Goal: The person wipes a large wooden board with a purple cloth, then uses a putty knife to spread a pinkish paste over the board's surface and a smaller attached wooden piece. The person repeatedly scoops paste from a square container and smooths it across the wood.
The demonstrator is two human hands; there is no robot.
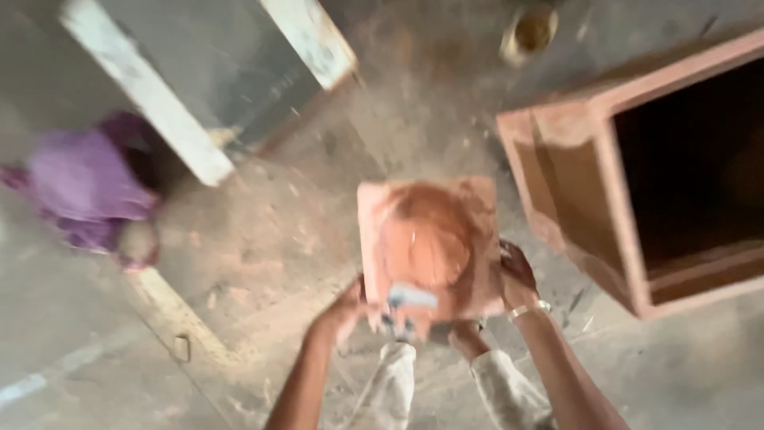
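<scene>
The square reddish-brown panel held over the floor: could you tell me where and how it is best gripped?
Probably by its two side edges near the lower corners, one hand from each side. The reddish-brown panel is flat, broad and square, and the left hand and right hand already hold it that way.

No package, sign or screen shows, as far as the blur allows.

**A dusty floor and what is lying on it**

The grey concrete floor (263, 239) is carrying a red-brown open box frame (605, 183) at the right. A white-painted frame (151, 103) is standing at the upper left, and a small round tin (528, 33) is sitting near the top.
</scene>
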